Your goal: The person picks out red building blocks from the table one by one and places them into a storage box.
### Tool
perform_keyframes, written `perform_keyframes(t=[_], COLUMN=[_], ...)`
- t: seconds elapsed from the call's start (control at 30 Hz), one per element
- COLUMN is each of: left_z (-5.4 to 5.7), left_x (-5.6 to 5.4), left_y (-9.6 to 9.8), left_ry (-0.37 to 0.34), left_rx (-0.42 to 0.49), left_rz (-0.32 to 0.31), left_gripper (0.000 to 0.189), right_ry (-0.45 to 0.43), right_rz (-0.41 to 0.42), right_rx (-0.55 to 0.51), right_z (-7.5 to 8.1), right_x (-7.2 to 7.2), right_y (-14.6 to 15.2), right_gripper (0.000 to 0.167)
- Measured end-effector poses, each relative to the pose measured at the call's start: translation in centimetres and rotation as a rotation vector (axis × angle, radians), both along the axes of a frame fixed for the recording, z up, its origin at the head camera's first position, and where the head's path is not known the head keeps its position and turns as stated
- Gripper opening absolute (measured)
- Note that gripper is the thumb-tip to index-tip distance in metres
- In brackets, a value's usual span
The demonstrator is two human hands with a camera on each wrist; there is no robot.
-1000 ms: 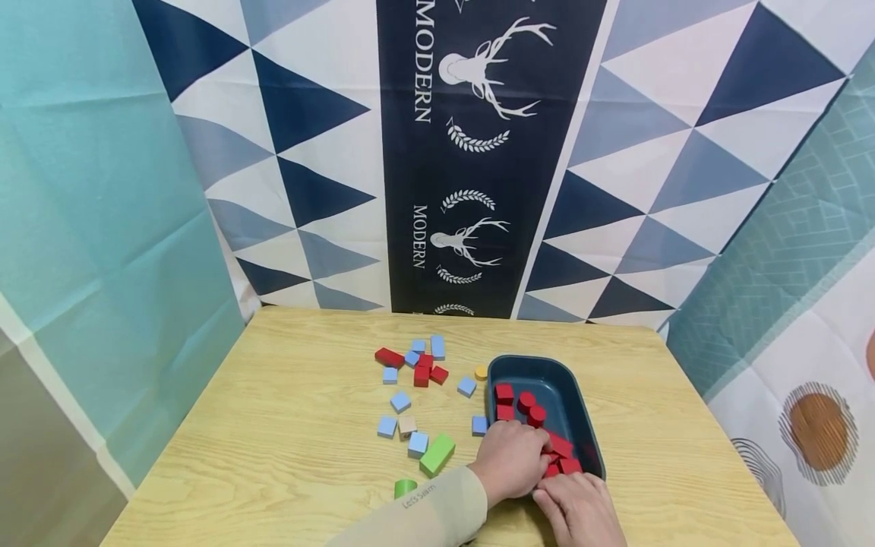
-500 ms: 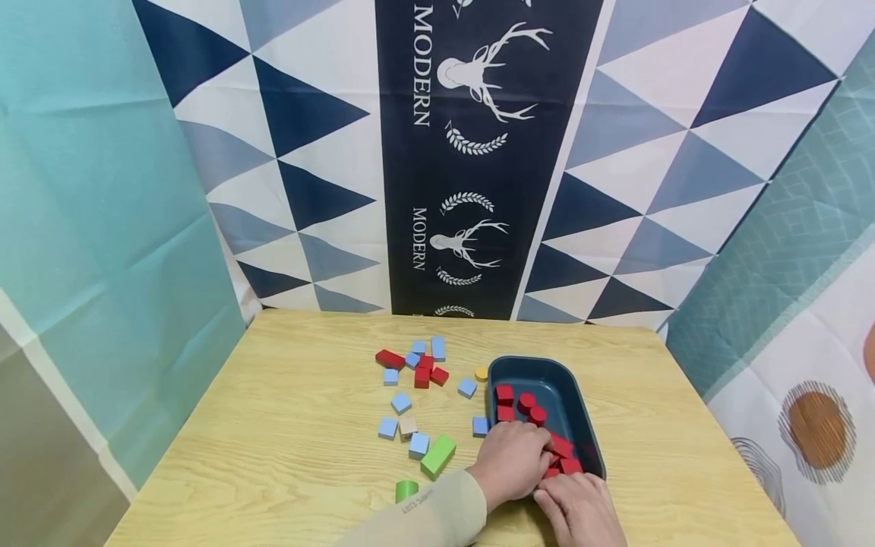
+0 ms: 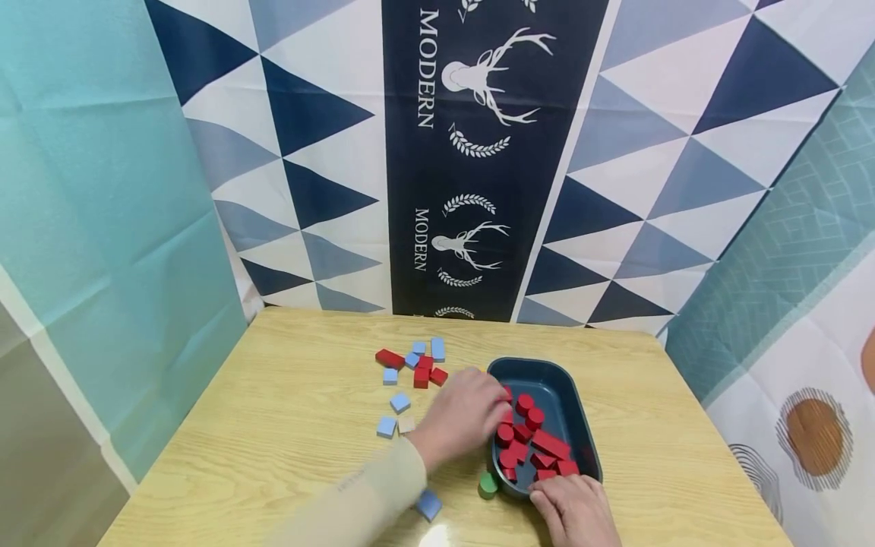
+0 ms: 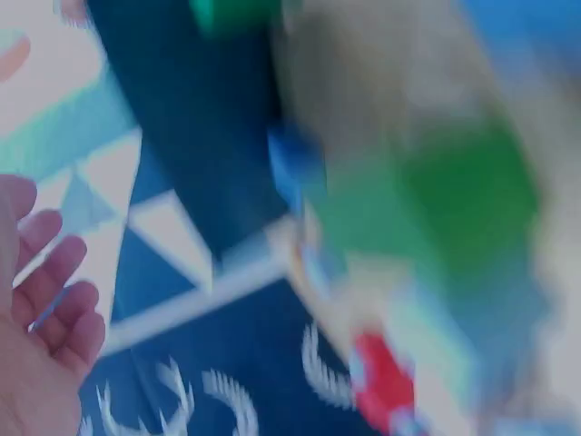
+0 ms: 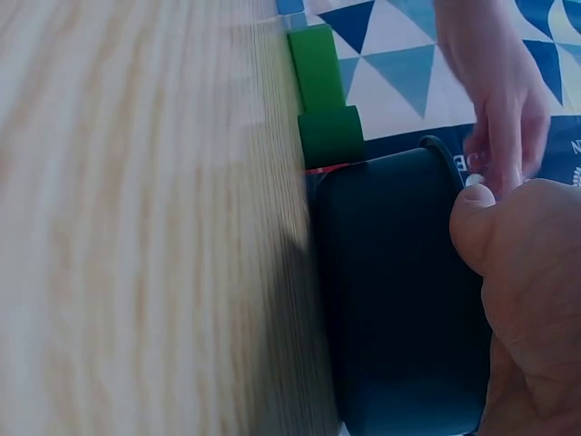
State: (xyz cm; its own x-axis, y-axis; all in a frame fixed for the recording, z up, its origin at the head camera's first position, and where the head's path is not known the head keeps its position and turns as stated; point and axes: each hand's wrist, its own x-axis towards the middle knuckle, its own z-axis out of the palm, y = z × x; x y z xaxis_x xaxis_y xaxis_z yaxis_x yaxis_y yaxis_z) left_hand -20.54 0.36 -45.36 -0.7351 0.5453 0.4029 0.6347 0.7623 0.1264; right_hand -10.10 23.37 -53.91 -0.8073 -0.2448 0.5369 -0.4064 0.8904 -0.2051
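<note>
Several red blocks and cylinders lie inside a dark blue tray (image 3: 547,376). My left hand (image 3: 461,414) is over the tray's left rim, blurred, fingers pointing down. The left wrist view shows its fingers (image 4: 56,300) loosely bent, with nothing visible between them. My right hand (image 3: 577,513) grips the near rim of the tray; its thumb (image 5: 474,222) lies against the edge in the right wrist view. Beside the tray's near left corner stands a green cylinder (image 3: 488,485).
Red blocks (image 3: 421,372) and blue blocks (image 3: 400,402) are scattered on the wooden table (image 3: 294,410) left of the tray. A wooden cube (image 3: 406,424) sits by the left wrist. Near the forearm lies another blue block (image 3: 429,504). Patterned cloth stands behind.
My left hand has lifted off the blocks at the tray's near end and moved up and left, uncovering several red pieces and a green cylinder. My right hand stays at the rim.
</note>
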Motion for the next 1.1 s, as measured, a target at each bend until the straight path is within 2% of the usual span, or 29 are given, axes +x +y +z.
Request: perform_keyframes(t=[0.07,0.13,0.2,0.27,0.37,0.43,0.5,0.63,0.83,0.97,1.07,1.1], left_z=[0.9,1.3,1.1,0.5,-1.0,-1.9,-2.8,-4.0,-5.1,-5.6,-5.9,-5.9], left_x=[-1.5,-3.2,-4.8,-6.3,-7.8,-8.3,-8.5,-9.0,-9.8,-10.2,-10.2,-10.1], left_y=[-2.4,-4.9,-7.2,-9.2,-11.3,-12.0,-12.4,-12.6,-12.8,-13.2,-13.4,-13.5], left_ry=[-0.068,-0.154,-0.234,-0.308,-0.423,-0.494,-0.531,-0.499,-0.417,-0.322,-0.336,-0.362], left_rx=[0.068,0.132,0.181,0.189,0.149,0.145,0.14,0.118,0.053,-0.01,0.014,0.04], left_rz=[0.104,0.219,0.328,0.396,0.429,0.425,0.422,0.444,0.497,0.508,0.512,0.518], left_gripper=[0.027,0.031,0.038,0.048,0.061,0.065,0.064,0.051,0.036,0.023,0.021,0.022], right_ry=[-0.046,-0.076,-0.084,-0.074,-0.048,-0.036,-0.03,-0.037,-0.023,-0.034,-0.048,-0.051], right_rz=[-0.021,-0.031,-0.03,-0.026,-0.013,-0.001,0.013,0.025,0.015,0.006,-0.001,-0.003], right_rx=[-0.006,-0.002,0.005,0.007,0.009,0.01,0.013,0.006,0.011,0.015,0.013,0.012], right_z=[0.2,0.4,0.5,0.7,0.7,0.6,0.5,0.4,0.3,0.3,0.2,0.3], right_x=[0.1,0.1,0.0,0.0,-0.1,-0.1,-0.2,-0.3,-0.2,-0.3,-0.3,-0.3], right_y=[-0.1,-0.1,-0.1,0.0,0.1,0.1,0.1,-0.1,0.1,0.2,0.2,0.2], right_gripper=[0.028,0.028,0.027,0.026,0.027,0.027,0.027,0.026,0.026,0.025,0.024,0.024])
